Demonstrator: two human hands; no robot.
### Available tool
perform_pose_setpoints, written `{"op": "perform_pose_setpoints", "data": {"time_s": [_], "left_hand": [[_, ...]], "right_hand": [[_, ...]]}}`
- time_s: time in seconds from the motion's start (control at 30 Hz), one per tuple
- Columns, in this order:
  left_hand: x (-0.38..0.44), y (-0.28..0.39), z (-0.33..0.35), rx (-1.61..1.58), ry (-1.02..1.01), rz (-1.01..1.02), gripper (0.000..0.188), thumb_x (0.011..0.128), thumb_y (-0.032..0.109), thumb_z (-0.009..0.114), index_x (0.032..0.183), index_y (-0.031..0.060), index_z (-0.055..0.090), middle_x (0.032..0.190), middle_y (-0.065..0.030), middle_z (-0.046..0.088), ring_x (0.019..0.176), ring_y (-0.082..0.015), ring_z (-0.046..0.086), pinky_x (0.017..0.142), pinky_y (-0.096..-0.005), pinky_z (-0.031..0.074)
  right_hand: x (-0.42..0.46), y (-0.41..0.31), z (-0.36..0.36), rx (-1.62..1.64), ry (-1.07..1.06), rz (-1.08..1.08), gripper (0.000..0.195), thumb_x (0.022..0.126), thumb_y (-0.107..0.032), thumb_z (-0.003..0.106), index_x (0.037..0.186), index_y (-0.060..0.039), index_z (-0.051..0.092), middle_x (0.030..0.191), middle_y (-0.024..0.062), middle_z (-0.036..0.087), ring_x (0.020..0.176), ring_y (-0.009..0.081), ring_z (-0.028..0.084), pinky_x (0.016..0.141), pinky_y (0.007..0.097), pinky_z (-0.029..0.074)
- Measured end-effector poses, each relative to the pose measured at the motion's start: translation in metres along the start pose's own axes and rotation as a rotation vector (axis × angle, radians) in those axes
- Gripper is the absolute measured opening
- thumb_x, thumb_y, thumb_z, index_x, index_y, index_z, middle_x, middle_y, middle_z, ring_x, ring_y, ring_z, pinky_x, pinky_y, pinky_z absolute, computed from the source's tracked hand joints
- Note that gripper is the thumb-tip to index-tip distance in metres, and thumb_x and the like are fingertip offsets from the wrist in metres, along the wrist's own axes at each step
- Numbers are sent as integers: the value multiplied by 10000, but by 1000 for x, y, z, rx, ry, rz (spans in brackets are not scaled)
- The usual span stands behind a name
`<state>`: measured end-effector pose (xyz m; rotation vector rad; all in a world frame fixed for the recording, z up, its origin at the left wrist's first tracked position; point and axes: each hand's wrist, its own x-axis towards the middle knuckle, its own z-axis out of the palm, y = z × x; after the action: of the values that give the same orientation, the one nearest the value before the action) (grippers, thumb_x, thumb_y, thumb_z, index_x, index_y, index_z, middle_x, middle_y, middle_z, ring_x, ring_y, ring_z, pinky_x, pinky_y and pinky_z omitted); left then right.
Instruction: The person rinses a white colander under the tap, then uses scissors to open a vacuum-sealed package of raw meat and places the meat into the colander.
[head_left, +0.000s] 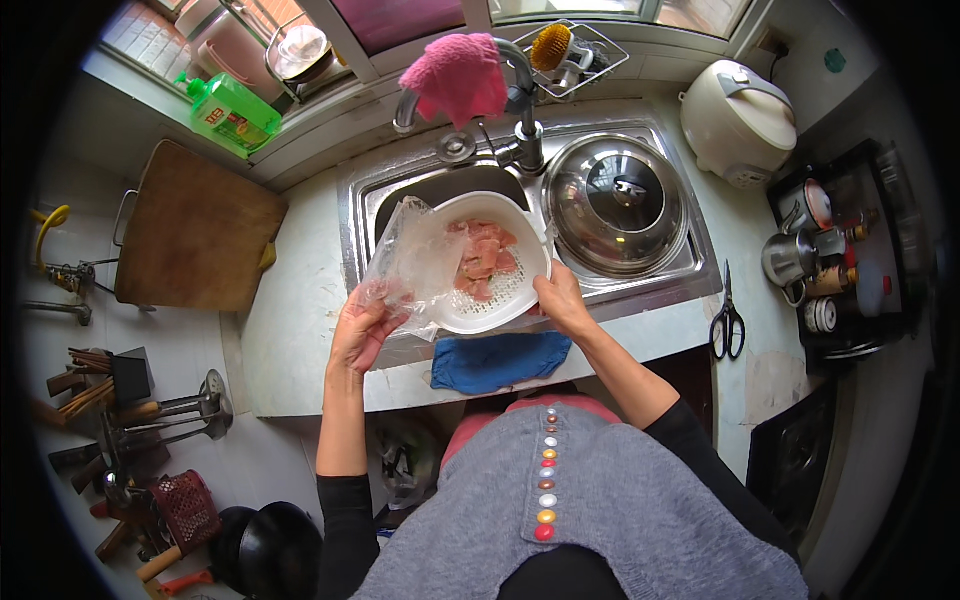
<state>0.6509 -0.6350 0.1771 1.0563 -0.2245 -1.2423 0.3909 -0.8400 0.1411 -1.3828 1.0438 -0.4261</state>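
Observation:
My left hand (367, 321) grips a clear plastic bag (420, 259), which lies over the left part of a white plastic colander (525, 296). Pieces of pale pink raw meat (486, 255) rest in the colander, some partly behind the bag's edge. With its fingers closed on the colander's right rim, my right hand (562, 298) holds it tilted over the left basin of a steel double sink (469, 180). A folded blue cloth (499, 362) lies on the counter edge just below the colander.
A large pot lid with a glass centre (615, 206) covers the right basin. Above the sink, a pink cloth (459, 79) hangs on the faucet (525, 142). Black scissors (727, 322) and a rice cooker (739, 124) are on the right; a wooden cutting board (195, 232) stands left.

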Motion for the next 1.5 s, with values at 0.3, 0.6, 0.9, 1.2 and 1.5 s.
{"op": "perform_pose_setpoints", "data": {"time_s": [0.3,0.6,0.9,1.2,1.5], "left_hand": [[9,-20,-23,-264,-1,114,466,899,-24,601,1344,32,477,1314,-149,554,1221,-337,548,1047,-497,462],[23,-13,-54,-431,-46,251,556,859,-89,600,1375,19,423,1359,-144,522,1276,-313,503,1127,-499,379],[20,-7,-74,-526,9,279,542,857,-80,611,1362,12,436,1378,-147,505,1311,-308,468,1154,-483,345],[5,-19,-86,-609,-21,285,504,866,-4,654,1335,14,472,1353,-137,533,1288,-293,491,1150,-467,348],[-7,-46,-69,-690,-13,379,551,870,-34,616,1385,53,439,1425,-113,470,1362,-277,404,1175,-472,299]], "right_hand": [[50,35,39,-84,115,-11,287,840,-44,442,1060,85,575,759,187,653,524,231,631,444,356,511],[101,63,89,-170,234,225,349,812,25,455,1130,69,594,917,228,682,628,308,698,481,392,562],[132,104,99,-187,284,270,354,817,47,451,1137,47,603,974,211,671,669,311,698,443,399,545],[154,167,87,-620,353,309,336,859,-195,666,1123,11,643,1037,243,670,961,379,667,752,467,552],[136,120,74,-637,406,-12,271,968,-225,520,1057,15,611,987,237,637,1026,421,619,863,519,469]]}}
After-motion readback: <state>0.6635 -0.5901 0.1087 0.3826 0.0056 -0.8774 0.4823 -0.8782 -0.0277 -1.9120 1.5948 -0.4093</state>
